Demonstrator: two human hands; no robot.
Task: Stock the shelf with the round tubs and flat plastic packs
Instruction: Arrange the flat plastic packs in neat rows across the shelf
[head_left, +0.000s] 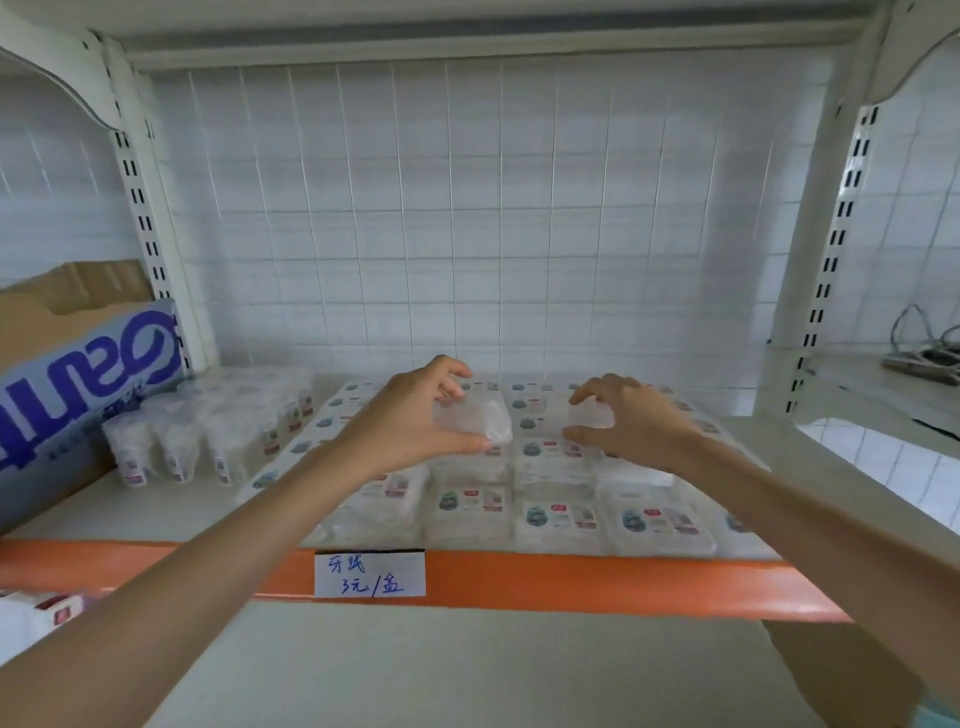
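Flat plastic packs (561, 514) with small printed labels lie in stacked rows across the middle of the shelf (156, 512). My left hand (410, 415) grips one clear flat pack (475, 418) between thumb and fingers just above the stack. Beside it, my right hand (631, 421) holds a second clear flat pack (589, 415) over the rows. A group of round tubs (208, 431), wrapped in clear film, stands upright at the shelf's left.
A blue and white carton (78, 395) with a brown cardboard box (62, 301) behind it fills the far left. An orange front beam (571, 579) carries a handwritten price tag (370, 573). White slotted uprights (821, 270) frame the bay; cables (924, 348) lie on the right shelf.
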